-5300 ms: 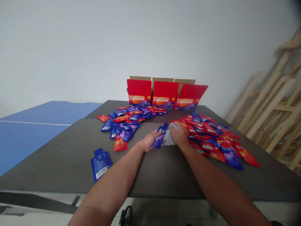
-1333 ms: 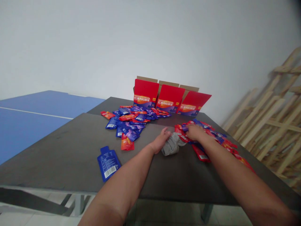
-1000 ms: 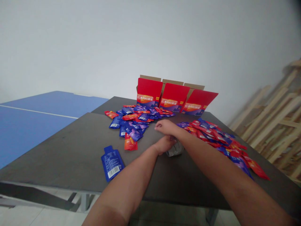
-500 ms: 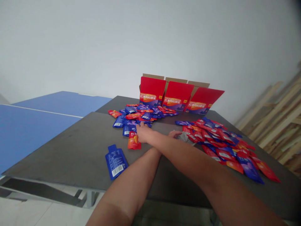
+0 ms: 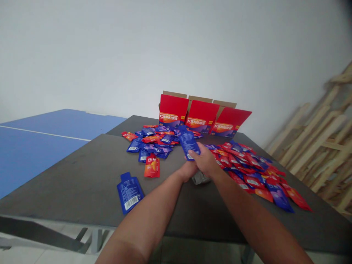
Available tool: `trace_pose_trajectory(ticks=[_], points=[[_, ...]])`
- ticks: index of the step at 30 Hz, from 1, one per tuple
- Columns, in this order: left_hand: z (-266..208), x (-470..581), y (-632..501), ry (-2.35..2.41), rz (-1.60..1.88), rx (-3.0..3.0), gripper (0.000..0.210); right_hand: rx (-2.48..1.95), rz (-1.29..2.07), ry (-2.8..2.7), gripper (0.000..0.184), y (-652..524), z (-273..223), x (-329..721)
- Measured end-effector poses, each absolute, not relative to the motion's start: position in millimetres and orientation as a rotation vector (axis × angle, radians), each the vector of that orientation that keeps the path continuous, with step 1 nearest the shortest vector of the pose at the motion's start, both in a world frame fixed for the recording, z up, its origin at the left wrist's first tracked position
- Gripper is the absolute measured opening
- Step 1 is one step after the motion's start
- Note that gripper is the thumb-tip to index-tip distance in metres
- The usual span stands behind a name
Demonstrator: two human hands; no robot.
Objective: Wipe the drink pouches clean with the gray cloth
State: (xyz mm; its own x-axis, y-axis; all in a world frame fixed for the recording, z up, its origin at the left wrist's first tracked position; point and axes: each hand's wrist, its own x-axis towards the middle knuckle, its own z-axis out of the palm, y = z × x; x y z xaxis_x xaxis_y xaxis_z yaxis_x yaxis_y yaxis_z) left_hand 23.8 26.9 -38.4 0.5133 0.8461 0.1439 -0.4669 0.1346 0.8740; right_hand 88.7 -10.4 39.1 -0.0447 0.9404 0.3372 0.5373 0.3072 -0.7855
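Note:
My right hand (image 5: 206,160) is closed on the lower end of a blue pouch (image 5: 187,142), its spout end pointing away from me and its barcode near the thumb. Just below and partly behind it, my left hand (image 5: 189,171) is closed on a crumpled grey cloth (image 5: 200,178); its fingers are mostly hidden. To the left, a red pouch (image 5: 152,167) lies in front of a heap of red and blue pouches (image 5: 154,141). Nearer to me rests a single blue pouch (image 5: 130,194). Right of my hands spreads a larger mixed pile of pouches (image 5: 247,165).
Three open red cartons (image 5: 174,110) stand in a row at the back of the dark table (image 5: 82,176), flaps raised. A blue table-tennis top (image 5: 49,135) adjoins on the left. Wooden slats (image 5: 310,146) lean at the wall on the right.
My right hand has left the left heap and come back right, lifting a blue pouch. My left hand has drawn the grey cloth nearer and left. The arms no longer cross.

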Motion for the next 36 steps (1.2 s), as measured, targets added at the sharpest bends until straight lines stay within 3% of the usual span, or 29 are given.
trace_pose_trajectory(ticks=[5, 11, 17, 21, 25, 29, 36], points=[[-30, 23, 30, 0.409, 0.957, 0.969, 0.032, -1.448, 0.457, -1.29, 0.051, -21, 7, 135], [-19, 12, 22, 0.315, 0.878, 0.903, 0.049, -1.536, 0.55, -1.297, 0.065, -24, 3, 127], [-15, 10, 18, 0.428, 0.944, 0.856, 0.035, -1.577, 0.477, -1.488, 0.045, -20, -2, 122], [-9, 5, 27, 0.448, 1.066, 0.689, 0.024, -1.473, 0.229, -1.592, 0.04, -14, -2, 132], [-5, -3, 39, 0.419, 1.173, 0.495, 0.028, -1.721, -0.106, -1.598, 0.039, -6, -11, 144], [-7, -10, 45, 0.438, 1.129, 0.392, 0.031, -1.928, -0.078, -1.894, 0.05, -1, -24, 147], [-5, -19, 47, 0.396, 1.087, 0.386, 0.039, -1.493, -0.08, -2.096, 0.033, -11, -11, 148]])
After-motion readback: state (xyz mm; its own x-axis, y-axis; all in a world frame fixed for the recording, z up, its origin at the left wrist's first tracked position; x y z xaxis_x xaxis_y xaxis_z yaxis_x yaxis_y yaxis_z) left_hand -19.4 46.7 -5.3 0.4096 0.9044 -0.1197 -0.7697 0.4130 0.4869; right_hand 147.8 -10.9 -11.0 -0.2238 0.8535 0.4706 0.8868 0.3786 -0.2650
